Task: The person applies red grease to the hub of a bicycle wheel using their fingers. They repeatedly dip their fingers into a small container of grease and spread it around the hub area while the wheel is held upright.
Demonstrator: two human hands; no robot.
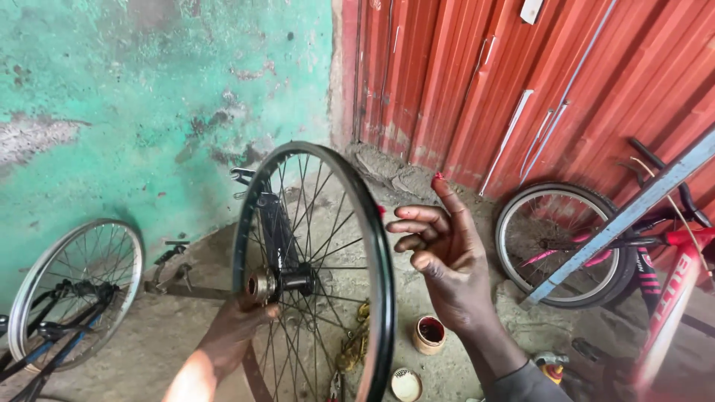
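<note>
Where floor (186, 320) meets green wall (112, 89): dusty concrete, rt red shutter (521, 74).

Head camera looks down, close over the wheel (313, 275).

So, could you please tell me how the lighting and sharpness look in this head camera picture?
In the head view, daylight is soft and even, with no hard shadows or glare; the black wheel rim and right hand are fairly sharp; the left hand at the hub is slightly soft; the red bicycle frame at the right edge is blurred.
</note>
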